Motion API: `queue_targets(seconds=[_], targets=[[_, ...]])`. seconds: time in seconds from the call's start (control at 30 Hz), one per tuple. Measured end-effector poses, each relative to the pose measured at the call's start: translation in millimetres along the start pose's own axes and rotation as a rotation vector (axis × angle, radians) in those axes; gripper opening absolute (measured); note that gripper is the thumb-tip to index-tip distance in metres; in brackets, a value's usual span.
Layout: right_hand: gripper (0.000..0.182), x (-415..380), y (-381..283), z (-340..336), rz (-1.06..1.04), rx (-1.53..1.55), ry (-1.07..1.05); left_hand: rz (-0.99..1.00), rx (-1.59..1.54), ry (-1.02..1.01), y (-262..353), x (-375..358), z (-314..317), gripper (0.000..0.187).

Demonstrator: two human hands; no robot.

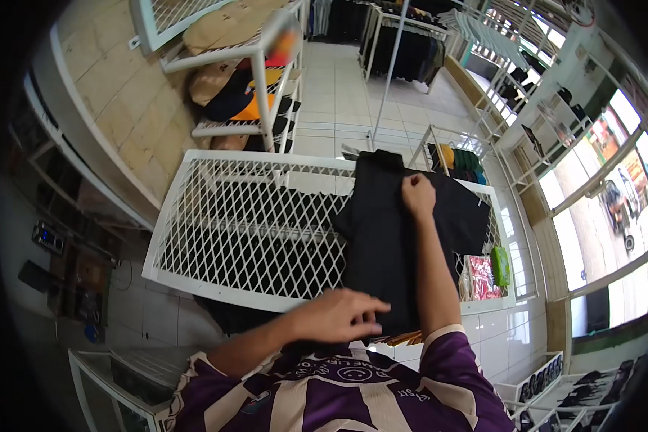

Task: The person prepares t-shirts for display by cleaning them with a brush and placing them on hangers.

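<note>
A black shirt (pixel 389 237) lies spread on the white wire-mesh table (pixel 245 230), collar at the far end. My right hand (pixel 417 196) is closed and presses on the shirt near its upper part, by the collar and shoulder. My left hand (pixel 338 315) rests with fingers together on the shirt's near hem at the table's front edge. One sleeve (pixel 471 223) sticks out to the right. I wear a purple and white jersey (pixel 345 396).
White wire racks (pixel 259 79) with folded orange and dark clothes stand beyond the table on the left. Hanging dark garments (pixel 410 43) line the back. Below the table's right end sit red packaged items (pixel 482 277) and a green one. Windows are to the right.
</note>
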State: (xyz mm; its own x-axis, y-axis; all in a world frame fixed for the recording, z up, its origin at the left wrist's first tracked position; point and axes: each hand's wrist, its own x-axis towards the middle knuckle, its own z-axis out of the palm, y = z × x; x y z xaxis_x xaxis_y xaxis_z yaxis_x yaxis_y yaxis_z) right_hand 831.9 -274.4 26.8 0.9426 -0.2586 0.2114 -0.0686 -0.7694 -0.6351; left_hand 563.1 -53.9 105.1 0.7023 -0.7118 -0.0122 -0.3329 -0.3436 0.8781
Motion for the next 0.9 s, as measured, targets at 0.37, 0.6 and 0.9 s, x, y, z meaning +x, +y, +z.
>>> queue_targets(seconds=[0.37, 0.6, 0.9], targets=[[0.021, -17, 8, 23, -0.199, -0.117, 0.239, -0.047, 0.646, 0.843, -148, 167, -134, 0.025], [0.02, -20, 7, 23, -0.221, -0.086, 0.272, -0.021, 0.646, 0.754, -157, 208, -137, 0.029], [0.018, -22, 4, 20, -0.213, -0.049, 0.268, -0.209, 0.545, 0.61, -173, 237, -174, 0.026]])
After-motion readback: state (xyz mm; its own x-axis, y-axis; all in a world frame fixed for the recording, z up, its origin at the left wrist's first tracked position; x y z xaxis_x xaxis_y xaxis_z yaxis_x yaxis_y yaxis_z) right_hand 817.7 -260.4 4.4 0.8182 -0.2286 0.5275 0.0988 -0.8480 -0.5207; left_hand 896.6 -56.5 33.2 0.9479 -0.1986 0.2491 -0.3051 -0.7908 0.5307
